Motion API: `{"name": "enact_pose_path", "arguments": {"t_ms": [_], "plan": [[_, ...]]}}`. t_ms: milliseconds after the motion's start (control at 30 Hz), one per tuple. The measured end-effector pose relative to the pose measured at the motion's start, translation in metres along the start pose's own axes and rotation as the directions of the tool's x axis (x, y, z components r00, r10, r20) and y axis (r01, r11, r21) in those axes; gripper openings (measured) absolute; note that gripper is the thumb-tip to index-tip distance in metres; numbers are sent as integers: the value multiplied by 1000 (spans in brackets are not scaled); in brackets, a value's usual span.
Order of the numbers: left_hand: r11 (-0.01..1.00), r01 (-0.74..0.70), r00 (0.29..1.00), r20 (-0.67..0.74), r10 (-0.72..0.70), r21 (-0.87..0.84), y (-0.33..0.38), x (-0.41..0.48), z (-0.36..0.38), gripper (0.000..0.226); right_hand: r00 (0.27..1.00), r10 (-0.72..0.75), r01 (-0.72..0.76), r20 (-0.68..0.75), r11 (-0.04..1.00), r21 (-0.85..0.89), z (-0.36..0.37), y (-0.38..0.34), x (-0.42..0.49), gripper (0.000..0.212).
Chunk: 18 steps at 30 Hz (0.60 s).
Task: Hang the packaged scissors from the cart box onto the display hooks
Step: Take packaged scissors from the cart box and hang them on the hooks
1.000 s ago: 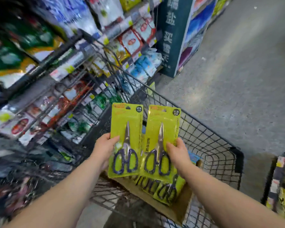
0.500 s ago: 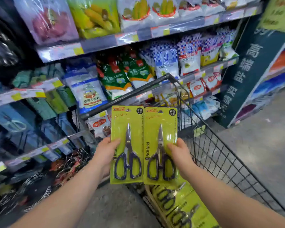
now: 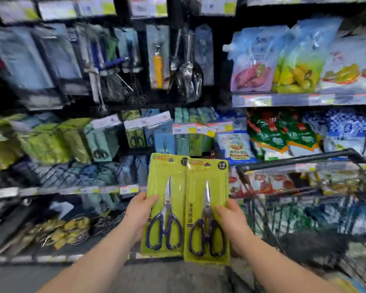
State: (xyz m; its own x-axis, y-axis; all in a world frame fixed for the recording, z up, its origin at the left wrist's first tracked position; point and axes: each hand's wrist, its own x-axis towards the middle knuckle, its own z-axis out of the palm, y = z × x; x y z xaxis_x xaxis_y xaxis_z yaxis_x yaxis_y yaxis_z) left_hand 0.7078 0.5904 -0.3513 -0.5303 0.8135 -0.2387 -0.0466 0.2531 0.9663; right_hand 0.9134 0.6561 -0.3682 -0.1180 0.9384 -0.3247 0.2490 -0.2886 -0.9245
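The left hand [image 3: 140,212] and right hand [image 3: 232,218] each clamp fingers on a green scissors pack [image 3: 166,205], [image 3: 207,210]; both are held upright, hang-holes topmost, near the scissors display [image 3: 135,136], ready for hooking.

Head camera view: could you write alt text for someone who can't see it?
Two bare hands hold two lime-green packs of scissors side by side, the left hand on the left pack and the right hand on the right pack. Behind them are blurred store shelves with hanging kitchen tools, and a wire shopping cart stands to the right.
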Motion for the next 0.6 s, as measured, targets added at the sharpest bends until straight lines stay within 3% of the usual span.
{"name": "enact_pose_path", "arguments": {"t_ms": [100, 367, 500, 600], "plan": [[999, -28, 993, -114, 25, -28, -6, 8, -67, 16, 997, -42, 47, 68, 997, -61, 63, -12, -13, 28], [996, 17, 976, -213, -36, -92, -15, 19, -164, 14, 978, -105, 127, 180, 986, -111, 150, -42, -28, 7], [992, 11, 971, -237, -40, -122, -15, 29, -186, 7, 975, -106, 139, 194, 977, -162, 177, -55, -14, 21], [987, 21, 963, -261, -62, -158, -14, 41, -202, 14, 972, -105, 149, 210, 967, -205, 201, -64, 2, 36]]}}
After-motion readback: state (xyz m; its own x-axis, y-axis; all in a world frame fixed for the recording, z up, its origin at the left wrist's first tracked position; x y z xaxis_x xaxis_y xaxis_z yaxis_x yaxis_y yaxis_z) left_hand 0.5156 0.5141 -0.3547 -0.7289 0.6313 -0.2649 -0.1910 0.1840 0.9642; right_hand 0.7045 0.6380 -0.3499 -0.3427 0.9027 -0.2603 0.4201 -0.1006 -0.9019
